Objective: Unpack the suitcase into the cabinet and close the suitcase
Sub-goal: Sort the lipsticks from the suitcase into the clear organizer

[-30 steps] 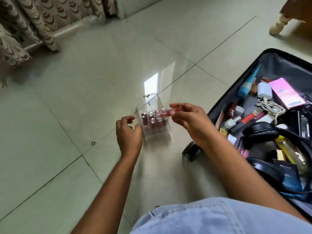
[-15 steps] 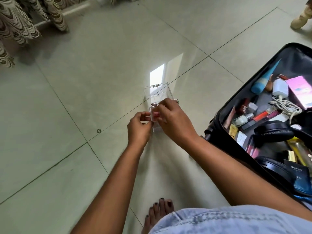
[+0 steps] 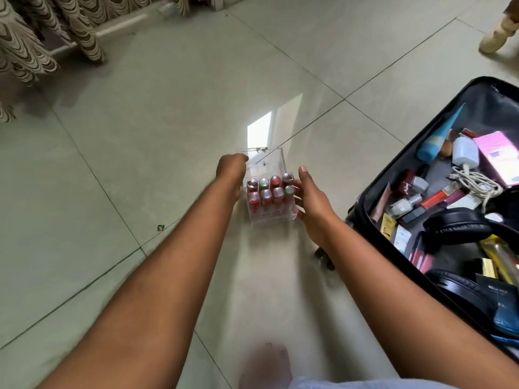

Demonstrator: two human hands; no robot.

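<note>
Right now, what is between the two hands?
In the head view, the clear box of lipsticks sits between left hand and right hand.

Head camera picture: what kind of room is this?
Probably a room at home, maybe a bedroom: a tiled floor, patterned curtains reaching down to it, and an open suitcase full of cosmetics lying on the floor.

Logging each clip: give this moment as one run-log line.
left hand: on clear organizer | right hand: against its side | organizer: on floor | suitcase: open, still packed
</note>
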